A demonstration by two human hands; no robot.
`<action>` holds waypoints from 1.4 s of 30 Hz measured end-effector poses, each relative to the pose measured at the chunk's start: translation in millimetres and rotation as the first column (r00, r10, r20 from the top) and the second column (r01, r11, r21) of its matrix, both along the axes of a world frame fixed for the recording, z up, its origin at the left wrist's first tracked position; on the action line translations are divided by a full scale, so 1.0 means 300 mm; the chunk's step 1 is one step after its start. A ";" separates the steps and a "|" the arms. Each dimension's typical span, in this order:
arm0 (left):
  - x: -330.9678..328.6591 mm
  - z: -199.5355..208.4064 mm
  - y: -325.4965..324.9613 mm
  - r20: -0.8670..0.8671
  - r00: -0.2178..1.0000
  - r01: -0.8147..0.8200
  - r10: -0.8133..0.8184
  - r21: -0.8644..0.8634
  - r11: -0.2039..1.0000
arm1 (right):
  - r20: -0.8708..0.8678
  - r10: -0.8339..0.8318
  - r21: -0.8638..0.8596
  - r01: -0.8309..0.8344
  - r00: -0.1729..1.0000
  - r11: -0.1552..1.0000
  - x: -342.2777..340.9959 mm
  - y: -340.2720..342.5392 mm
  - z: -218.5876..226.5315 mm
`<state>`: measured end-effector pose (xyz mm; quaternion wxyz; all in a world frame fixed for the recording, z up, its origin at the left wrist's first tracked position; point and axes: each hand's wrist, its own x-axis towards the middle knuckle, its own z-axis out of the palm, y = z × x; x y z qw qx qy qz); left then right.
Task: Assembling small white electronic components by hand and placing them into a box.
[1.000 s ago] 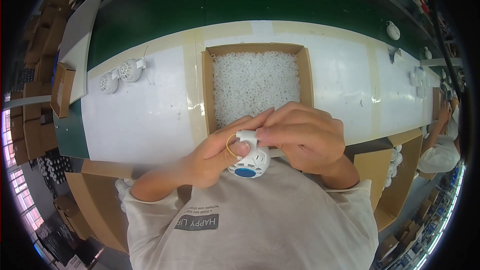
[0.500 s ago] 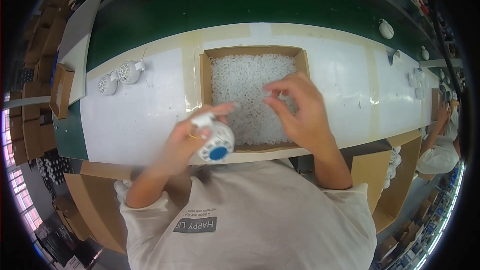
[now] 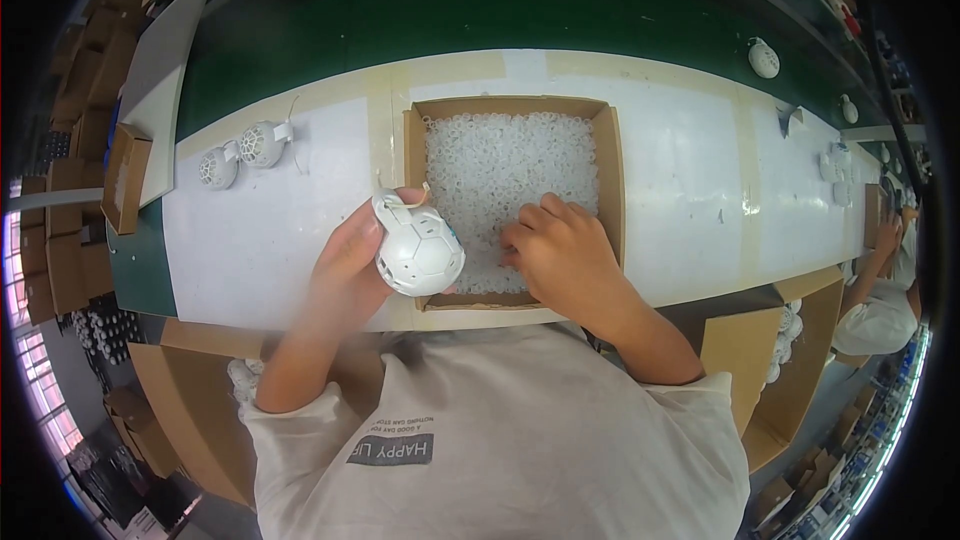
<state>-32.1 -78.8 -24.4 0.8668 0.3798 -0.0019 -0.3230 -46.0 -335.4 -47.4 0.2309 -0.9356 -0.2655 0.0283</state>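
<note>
My left hand (image 3: 348,258) grips a white ball-shaped plastic housing (image 3: 420,258) with a football-like panel pattern. A short loop and a thin wire with a small connector (image 3: 412,204) stick out of its top, and a bit of blue shows at its right edge. Beside it, my right hand (image 3: 565,258) is over the near part of a cardboard box (image 3: 612,165) filled with small translucent rings (image 3: 505,155). Its fingers are curled together, and whatever sits between the fingertips is hidden.
Two white balls (image 3: 262,145) with openwork sides lie on the white worktop (image 3: 285,240) at left. Another white ball (image 3: 764,58) rests on the green surface at far right. Open cartons (image 3: 190,410) holding white parts flank me. A co-worker (image 3: 880,305) sits at the far right.
The housing has turned in my left hand, so its blue disc now faces away and the patterned shell shows. My right hand has moved left and nearer, its fingers curling in.
</note>
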 end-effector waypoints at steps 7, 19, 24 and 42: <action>0.004 -0.004 -0.064 0.142 0.990 -0.020 0.021 -0.007 1.000 | -0.043 -0.056 0.214 0.064 0.998 0.975 -0.001 -0.020 0.017; -0.021 0.040 -0.123 0.263 0.953 0.153 -0.149 0.003 0.988 | -0.410 0.188 0.883 0.336 0.893 0.329 0.033 -0.008 0.118; -0.035 0.038 -0.142 0.278 0.948 0.159 -0.153 0.002 0.987 | -0.378 0.268 0.910 0.302 0.886 0.284 0.038 0.004 0.131; -0.028 -0.022 -0.134 0.351 0.936 -0.094 0.033 0.157 0.983 | -0.333 0.142 0.877 0.251 0.932 0.410 0.013 0.005 0.128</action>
